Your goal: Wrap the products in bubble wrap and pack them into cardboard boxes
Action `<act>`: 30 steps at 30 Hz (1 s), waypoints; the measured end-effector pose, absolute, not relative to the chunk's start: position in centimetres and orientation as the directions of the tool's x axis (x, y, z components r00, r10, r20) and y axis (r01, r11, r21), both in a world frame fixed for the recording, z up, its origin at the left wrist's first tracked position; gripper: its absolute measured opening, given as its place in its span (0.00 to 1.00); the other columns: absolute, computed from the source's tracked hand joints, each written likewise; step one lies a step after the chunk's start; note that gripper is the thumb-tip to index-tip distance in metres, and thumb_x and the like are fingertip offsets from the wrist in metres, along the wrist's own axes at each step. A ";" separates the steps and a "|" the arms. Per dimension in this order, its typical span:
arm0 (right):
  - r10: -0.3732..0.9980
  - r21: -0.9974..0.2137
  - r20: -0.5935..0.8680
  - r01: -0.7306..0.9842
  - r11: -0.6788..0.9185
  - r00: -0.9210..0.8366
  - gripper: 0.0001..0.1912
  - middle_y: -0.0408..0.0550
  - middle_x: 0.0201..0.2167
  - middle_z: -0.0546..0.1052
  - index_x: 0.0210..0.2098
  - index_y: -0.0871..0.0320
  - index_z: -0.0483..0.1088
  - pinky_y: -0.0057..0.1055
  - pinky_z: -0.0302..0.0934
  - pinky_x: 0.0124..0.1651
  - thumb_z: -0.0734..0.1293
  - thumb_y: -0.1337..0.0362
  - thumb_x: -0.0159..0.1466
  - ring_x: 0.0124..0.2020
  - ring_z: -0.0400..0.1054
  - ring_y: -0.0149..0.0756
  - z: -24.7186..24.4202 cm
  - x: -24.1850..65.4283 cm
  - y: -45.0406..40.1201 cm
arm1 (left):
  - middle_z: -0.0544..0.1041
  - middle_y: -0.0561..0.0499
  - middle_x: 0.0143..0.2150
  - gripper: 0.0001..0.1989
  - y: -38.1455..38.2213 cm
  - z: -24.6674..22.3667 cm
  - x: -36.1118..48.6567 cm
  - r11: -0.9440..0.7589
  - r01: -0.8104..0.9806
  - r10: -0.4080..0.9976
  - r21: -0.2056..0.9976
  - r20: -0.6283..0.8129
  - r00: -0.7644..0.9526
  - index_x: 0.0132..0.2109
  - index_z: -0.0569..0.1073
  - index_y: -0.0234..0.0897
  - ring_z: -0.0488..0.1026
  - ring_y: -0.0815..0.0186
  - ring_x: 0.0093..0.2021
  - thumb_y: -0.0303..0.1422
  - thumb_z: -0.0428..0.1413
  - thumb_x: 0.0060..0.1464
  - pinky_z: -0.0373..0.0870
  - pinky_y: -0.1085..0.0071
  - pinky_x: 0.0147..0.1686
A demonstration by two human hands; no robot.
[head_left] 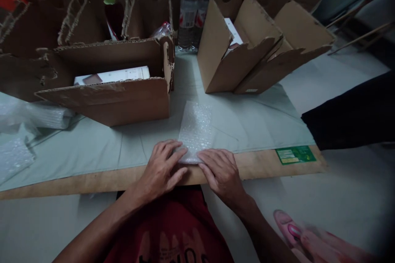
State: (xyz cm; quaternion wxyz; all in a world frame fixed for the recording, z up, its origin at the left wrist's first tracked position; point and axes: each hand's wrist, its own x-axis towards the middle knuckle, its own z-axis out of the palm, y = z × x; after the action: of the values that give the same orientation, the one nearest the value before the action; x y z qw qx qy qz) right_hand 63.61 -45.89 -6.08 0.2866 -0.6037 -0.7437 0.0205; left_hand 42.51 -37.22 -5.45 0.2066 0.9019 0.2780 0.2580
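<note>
A strip of clear bubble wrap (196,125) lies on the pale cloth in front of me, its near end thicker, as if folded or rolled, at the table's wooden edge. My left hand (164,166) rests at the wrap's near left corner, fingers stretched and thumb spread away from them. At the near right corner, the fingertips of my right hand (220,171) lie flat against the wrap, with the thumb below. Both hands touch the bubble wrap without closing round it. Whether anything is wrapped inside, I cannot tell.
A cardboard box (138,100) holding a white carton (123,74) stands ahead on the left. Two water bottles (187,16) stand at the back beside more cardboard holders (212,63). Loose bubble wrap (15,156) lies far left. A person's dark-clothed leg (352,111) is at right.
</note>
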 end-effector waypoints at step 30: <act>0.923 -0.300 0.335 0.907 0.296 -0.191 0.16 0.55 0.54 0.80 0.57 0.55 0.72 0.48 0.65 0.54 0.66 0.64 0.71 0.55 0.72 0.50 -5.6 63.4 -44.1 | 0.78 0.43 0.46 0.16 -35.7 -6.7 43.1 -0.535 0.627 0.844 0.566 0.323 0.428 0.57 0.74 0.38 0.75 0.56 0.45 0.36 0.55 0.65 0.73 0.58 0.48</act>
State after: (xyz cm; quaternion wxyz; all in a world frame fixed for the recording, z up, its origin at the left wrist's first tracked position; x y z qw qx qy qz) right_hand 63.42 -44.07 -5.63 0.2304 -0.5930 -0.7713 0.0174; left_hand 43.06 -35.66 -6.72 0.1836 0.8249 0.4457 0.2952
